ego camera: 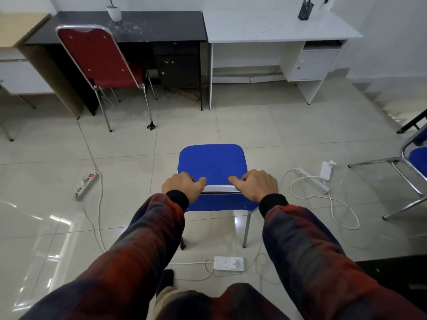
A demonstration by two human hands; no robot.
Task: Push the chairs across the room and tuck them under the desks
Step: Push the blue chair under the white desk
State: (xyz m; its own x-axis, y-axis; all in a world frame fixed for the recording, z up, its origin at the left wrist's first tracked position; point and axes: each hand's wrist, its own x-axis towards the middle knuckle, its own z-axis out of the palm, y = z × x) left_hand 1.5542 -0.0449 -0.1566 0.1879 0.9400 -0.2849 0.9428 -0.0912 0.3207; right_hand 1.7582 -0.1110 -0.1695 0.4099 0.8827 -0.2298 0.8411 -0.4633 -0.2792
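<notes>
A blue padded chair (211,161) with a chrome frame stands on the tiled floor right in front of me, its seat pointing toward the desks. My left hand (182,186) grips the left end of its chrome backrest rail and my right hand (255,184) grips the right end, fingers curled over the top. Ahead to the right is a white desk (277,33) with an open knee space beneath. A red chair (97,58) is partly tucked under the black desk (143,28) at the left. Another blue chair (416,158) shows at the right edge.
Power strips and white cables lie on the floor: one strip (84,184) at the left, one (313,179) at the right with an adapter, one (228,263) just behind the chair's legs. A white plant pot (114,13) and a dark pen holder (305,10) stand on the desks.
</notes>
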